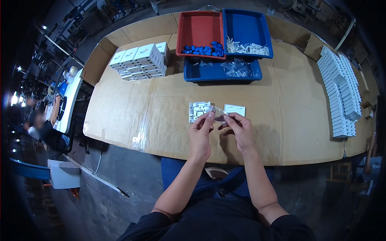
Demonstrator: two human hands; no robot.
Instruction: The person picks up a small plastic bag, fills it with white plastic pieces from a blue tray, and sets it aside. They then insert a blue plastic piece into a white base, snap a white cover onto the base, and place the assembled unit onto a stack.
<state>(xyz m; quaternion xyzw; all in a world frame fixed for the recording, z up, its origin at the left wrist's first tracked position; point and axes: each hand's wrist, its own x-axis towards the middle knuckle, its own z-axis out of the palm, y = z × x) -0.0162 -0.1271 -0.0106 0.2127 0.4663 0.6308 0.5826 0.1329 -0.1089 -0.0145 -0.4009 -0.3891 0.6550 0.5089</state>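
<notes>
Between my hands, above the cardboard table top, is a small clear plastic piece [218, 113] that looks like a bag. My left hand [202, 130] pinches its left end, and my right hand [240, 129] grips the right end between thumb and fingers. Just beyond my left fingers lies an open white plastic housing [197, 111] with moulded parts inside. A flat white cover [235, 109] rests beyond my right fingers, its near part hidden by them. Whatever the clear plastic contains is too small to make out.
Farther back stand a red tray [200, 25] of blue parts, a blue tray [246, 24] of white pieces, and a lower blue tray [193, 72] of clear bags. Stacked white boxes [138, 60] are at left, stacked white housings [341, 94] at right. Another person [50, 128] sits far left.
</notes>
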